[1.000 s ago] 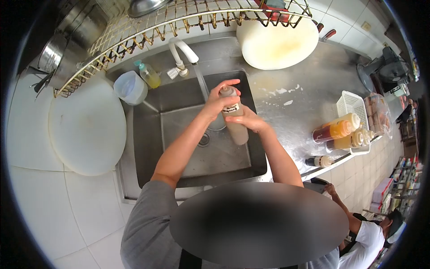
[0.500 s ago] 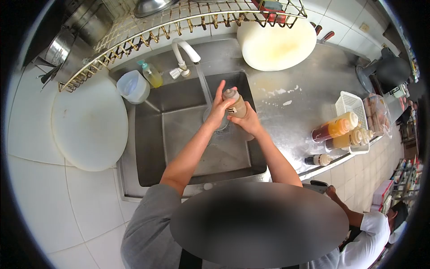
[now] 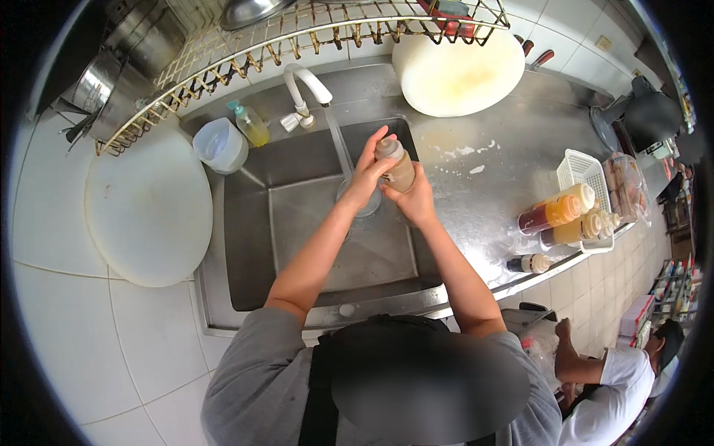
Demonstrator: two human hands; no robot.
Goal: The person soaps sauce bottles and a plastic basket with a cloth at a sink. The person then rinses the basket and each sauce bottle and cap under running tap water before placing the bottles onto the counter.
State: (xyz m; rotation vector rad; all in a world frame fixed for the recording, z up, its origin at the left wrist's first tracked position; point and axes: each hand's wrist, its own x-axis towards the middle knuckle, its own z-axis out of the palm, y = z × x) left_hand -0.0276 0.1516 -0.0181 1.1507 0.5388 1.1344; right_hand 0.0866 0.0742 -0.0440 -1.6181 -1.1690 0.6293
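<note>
Both hands hold a squeeze bottle with brownish contents and a dark label, tilted above the sink. My left hand wraps round its upper part near the cap, a finger reaching up beside it. Lower down, my right hand grips the bottle's side and base. Just left of the hands, water runs from the white faucet into the basin. Below the hands, a clear round shape shows around the drain, partly hidden by my left hand.
Several sauce bottles and a white basket stand on the right counter. White round boards lean left and behind. A soap dispenser and white container sit behind the sink; a wire rack hangs above. A co-worker is at lower right.
The bottle and my hands have shifted slightly up and to the right, with my right hand now higher on the bottle. The co-worker's arm has changed position.
</note>
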